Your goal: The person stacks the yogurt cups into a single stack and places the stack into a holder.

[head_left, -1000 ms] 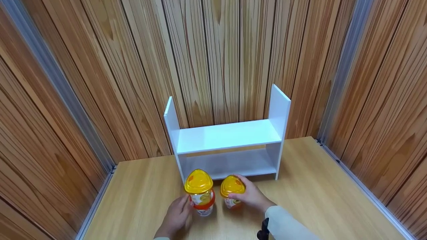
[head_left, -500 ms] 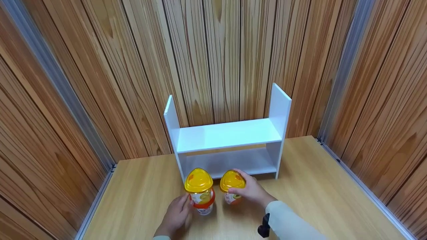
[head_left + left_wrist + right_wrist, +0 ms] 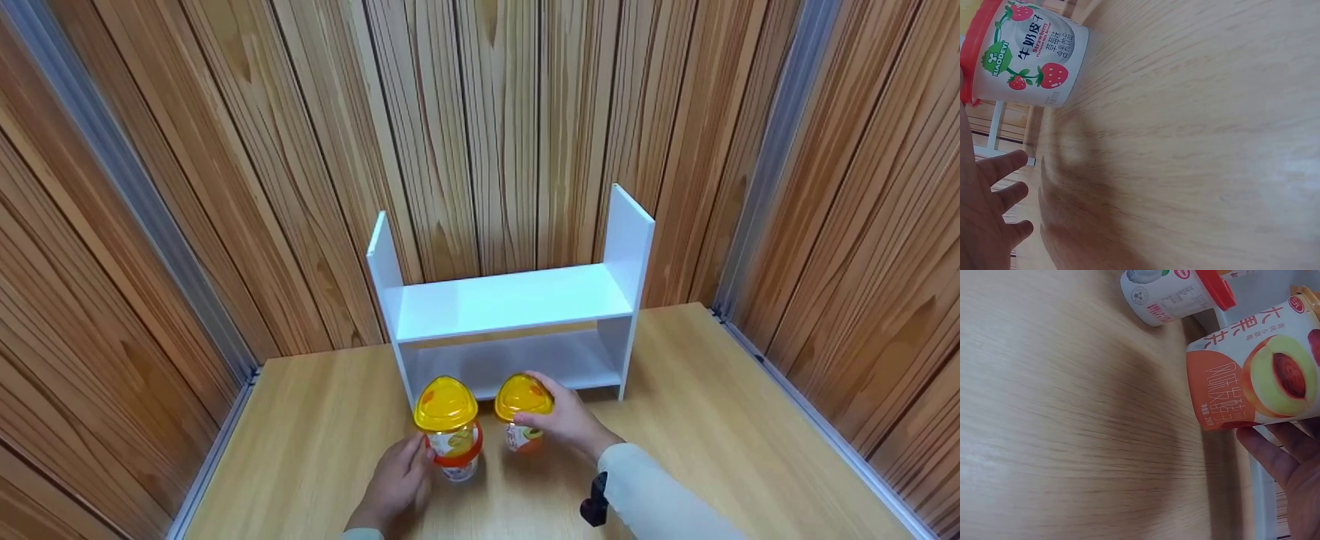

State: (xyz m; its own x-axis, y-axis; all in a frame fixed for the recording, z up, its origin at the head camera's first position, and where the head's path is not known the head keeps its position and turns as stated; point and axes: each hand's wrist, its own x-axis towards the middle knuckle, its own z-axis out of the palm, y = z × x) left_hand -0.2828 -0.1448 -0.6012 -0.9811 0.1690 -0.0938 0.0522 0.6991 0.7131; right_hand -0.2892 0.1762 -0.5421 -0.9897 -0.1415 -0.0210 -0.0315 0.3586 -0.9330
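Two cups with yellow domed lids stand on the wooden table (image 3: 712,420) in front of a white shelf (image 3: 510,304). The left one is a strawberry cup (image 3: 450,435) (image 3: 1030,56) (image 3: 1168,292) with a red rim. My left hand (image 3: 397,484) (image 3: 988,214) lies beside it with straight fingers, its fingertips at the cup's side. The right one is a peach cup (image 3: 523,409) (image 3: 1252,377). My right hand (image 3: 570,424) wraps its fingers (image 3: 1275,455) round it from the right and holds it just in front of the shelf's lower level.
The shelf has two bare levels and stands against the back wooden wall. Wood-panelled walls with metal strips close in the table on the left, back and right. Bare tabletop lies to the left and right of the cups.
My right hand has moved the peach cup a little up and toward the shelf. The left hand and the strawberry cup have barely moved.
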